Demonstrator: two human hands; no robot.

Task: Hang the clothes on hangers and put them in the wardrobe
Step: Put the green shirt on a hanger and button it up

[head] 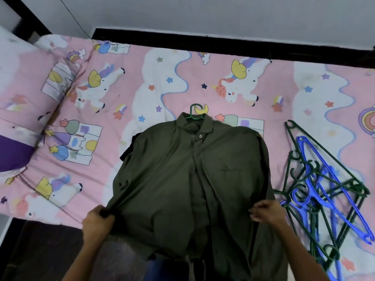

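An olive-green button-up shirt [194, 179] lies on the pink unicorn-print bed [142, 82], a green plastic hanger [195, 114] in its collar. The left hand [97, 222] grips its left hem; the right hand [265, 212] rests relaxed on the right side.

Olive-green button shirt [194, 179]: flat on bed, front up, collar toward far edge, buttoned at top, chest pocket visible. Hem end hangs over near bed edge; lower side edges bunched. Green hanger [196, 112] already inside shirt, only hook + neck showing above collar. Spare hangers [324, 191]: tangled pile of dk green + blue, just right of shirt, on bed.
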